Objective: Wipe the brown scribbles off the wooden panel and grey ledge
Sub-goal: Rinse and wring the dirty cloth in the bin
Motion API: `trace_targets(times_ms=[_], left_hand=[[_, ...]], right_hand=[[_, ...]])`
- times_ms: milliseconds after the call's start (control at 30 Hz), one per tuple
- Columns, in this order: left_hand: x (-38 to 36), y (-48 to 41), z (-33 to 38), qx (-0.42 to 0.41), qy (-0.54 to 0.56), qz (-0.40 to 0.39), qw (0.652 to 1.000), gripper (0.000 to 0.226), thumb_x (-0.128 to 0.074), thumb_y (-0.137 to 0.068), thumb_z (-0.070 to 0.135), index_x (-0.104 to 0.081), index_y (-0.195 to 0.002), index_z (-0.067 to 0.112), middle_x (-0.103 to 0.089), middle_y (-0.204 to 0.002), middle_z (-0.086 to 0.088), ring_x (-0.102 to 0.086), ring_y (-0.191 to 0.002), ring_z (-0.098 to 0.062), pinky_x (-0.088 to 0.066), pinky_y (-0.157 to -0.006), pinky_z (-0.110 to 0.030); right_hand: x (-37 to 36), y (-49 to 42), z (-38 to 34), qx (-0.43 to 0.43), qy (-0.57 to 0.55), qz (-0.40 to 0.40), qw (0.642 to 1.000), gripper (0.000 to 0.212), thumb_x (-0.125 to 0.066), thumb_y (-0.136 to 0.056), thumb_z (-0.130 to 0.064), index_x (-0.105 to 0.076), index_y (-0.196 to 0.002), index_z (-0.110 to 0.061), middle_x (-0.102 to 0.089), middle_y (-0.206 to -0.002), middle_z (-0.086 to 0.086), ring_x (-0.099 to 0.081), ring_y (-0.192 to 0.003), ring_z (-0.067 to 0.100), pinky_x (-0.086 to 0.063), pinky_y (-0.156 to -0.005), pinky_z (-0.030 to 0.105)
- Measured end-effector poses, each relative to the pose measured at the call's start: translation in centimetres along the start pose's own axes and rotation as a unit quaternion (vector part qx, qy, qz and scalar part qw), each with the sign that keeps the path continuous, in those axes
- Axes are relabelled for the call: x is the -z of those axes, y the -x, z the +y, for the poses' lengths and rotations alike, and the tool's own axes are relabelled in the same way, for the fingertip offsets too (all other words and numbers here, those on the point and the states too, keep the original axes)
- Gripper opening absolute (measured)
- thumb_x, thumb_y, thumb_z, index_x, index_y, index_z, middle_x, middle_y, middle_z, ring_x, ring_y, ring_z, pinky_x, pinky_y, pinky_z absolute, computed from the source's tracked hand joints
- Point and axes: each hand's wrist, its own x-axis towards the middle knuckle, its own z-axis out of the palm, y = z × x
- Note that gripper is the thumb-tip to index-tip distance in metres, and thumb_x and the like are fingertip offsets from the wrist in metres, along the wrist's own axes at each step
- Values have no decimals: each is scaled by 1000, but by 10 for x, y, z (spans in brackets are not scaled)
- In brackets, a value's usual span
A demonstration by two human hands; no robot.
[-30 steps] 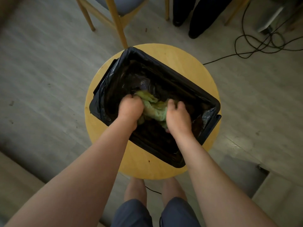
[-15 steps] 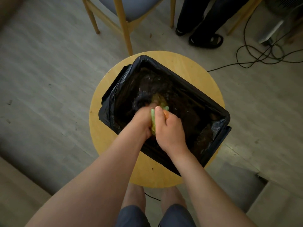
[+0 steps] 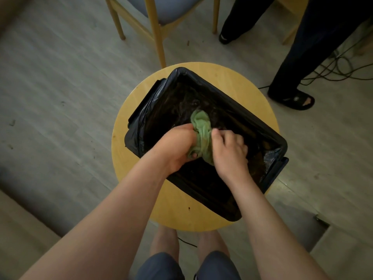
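Note:
A green cloth (image 3: 202, 134), bunched and twisted, is held over a rectangular bin lined with a black bag (image 3: 268, 134). My left hand (image 3: 175, 146) grips its left side with curled fingers. My right hand (image 3: 230, 150) grips its right side. The two hands are close together, with the cloth between them. Dark liquid glints inside the bin. Neither the wooden panel nor the grey ledge is in view.
The bin stands on a round wooden stool (image 3: 129, 178). A wooden chair (image 3: 155, 27) is behind it. Another person's legs and sandalled foot (image 3: 294, 100) stand at the upper right, near cables (image 3: 339, 71) on the grey floor.
The hands first held the cloth spread in the bin, then came together and bunched it. Now the cloth sticks up between them, twisted.

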Motion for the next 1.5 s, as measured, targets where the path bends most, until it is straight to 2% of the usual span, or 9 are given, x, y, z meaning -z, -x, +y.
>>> trace_targets(times_ms=[167, 300, 467, 633, 767, 900, 1033, 1233, 1500], left_hand=[[6, 2, -1, -31, -102, -21, 994, 46, -59, -94, -1, -61, -136, 18, -71, -116, -5, -68, -100, -20, -53, -81, -33], [15, 6, 6, -38, -245, 60, 967, 46, -73, -95, 20, -60, -137, 32, -62, -123, -2, -68, -104, -26, -59, -82, -36], [9, 6, 11, -91, -364, 139, 917, 21, -54, -106, 37, -66, -119, 26, -68, -97, -2, -65, -77, -20, -56, -65, -35], [-13, -6, 0, -37, -218, 112, 969, 33, -49, -106, 32, -58, -137, 28, -65, -123, 0, -62, -100, -18, -54, -80, -37], [-20, -12, -5, 89, -44, 52, 994, 31, -52, -105, 42, -64, -130, 26, -71, -117, -4, -66, -103, -26, -53, -83, -42], [-16, -21, -8, 71, 46, 50, 995, 28, -63, -99, 35, -74, -112, 13, -77, -99, -8, -74, -87, -23, -58, -74, -34], [-13, -21, -3, 35, 103, 49, 993, 19, -61, -100, 18, -72, -115, 11, -71, -84, -9, -70, -70, -21, -60, -62, -30], [-12, -13, -3, 4, 89, 50, 995, 24, -61, -96, 1, -68, -74, 1, -63, -65, -10, -64, -58, -21, -57, -55, -29], [-10, -5, -1, -22, 14, 27, 999, 34, -55, -98, 25, -69, -125, 8, -76, -112, -11, -75, -102, -26, -61, -91, -42]], right_hand=[[7, 13, 3, 65, -78, 43, 994, 42, -36, -109, -51, -64, -89, -26, -66, -93, -7, -63, -91, 16, -54, -84, 44], [22, 7, 12, -12, -82, 86, 993, 48, -34, -112, -41, -58, -81, -16, -60, -77, -2, -58, -72, 14, -39, -57, 28], [17, -3, 13, -82, -89, 120, 985, 41, -33, -112, -38, -59, -109, -7, -62, -93, 4, -54, -81, 22, -34, -66, 33], [-16, -2, -7, -115, -126, -6, 985, 47, -32, -111, -42, -28, -154, -23, -37, -151, 21, -52, -117, 41, -45, -81, 40], [-29, 5, -19, -118, -278, -54, 952, 43, -38, -108, -51, -49, -144, -29, -65, -129, 6, -65, -112, 27, -55, -91, 41], [-16, 28, -23, -5, -272, 3, 962, 18, -49, -106, -39, -64, -113, -31, -69, -94, -12, -66, -83, -1, -55, -70, 23], [-10, 50, -34, 89, -249, 49, 963, 28, -43, -108, -42, -65, -100, -27, -68, -88, -9, -67, -85, 3, -58, -74, 31], [-17, 30, -31, 137, -125, 97, 978, 43, -33, -108, -42, -70, -113, -20, -72, -96, -4, -68, -88, 12, -59, -76, 40], [4, -12, -22, -21, -84, -29, 996, 39, -28, -108, -44, -50, -127, -19, -59, -110, 6, -62, -107, 37, -53, -89, 48]])
